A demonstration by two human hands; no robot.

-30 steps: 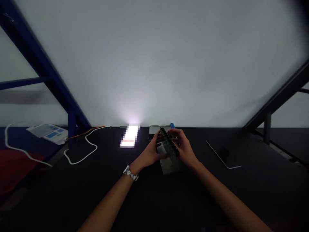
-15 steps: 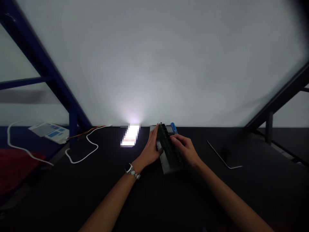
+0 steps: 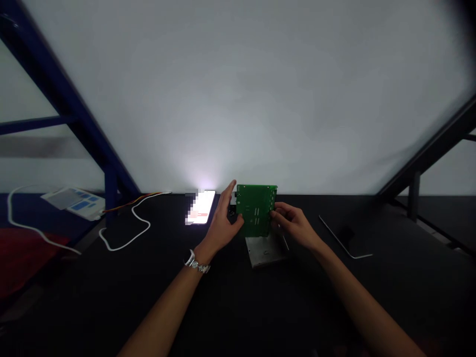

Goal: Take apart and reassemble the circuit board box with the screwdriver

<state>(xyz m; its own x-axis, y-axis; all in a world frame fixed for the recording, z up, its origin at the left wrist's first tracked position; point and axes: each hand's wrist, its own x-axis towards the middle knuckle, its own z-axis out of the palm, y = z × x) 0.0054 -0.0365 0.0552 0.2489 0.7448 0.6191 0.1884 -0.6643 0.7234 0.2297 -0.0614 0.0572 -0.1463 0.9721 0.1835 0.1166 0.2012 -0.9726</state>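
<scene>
As fingers hold the board — a metal case lies beneath.

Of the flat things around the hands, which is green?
The board held between left hand and right hand; the metal plate below it is grey, the lit phone white.

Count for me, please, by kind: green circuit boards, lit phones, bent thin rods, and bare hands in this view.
Green circuit board: 1
Lit phone: 1
Bent thin rod: 1
Bare hands: 2 (left hand, right hand)
Total: 5
</scene>
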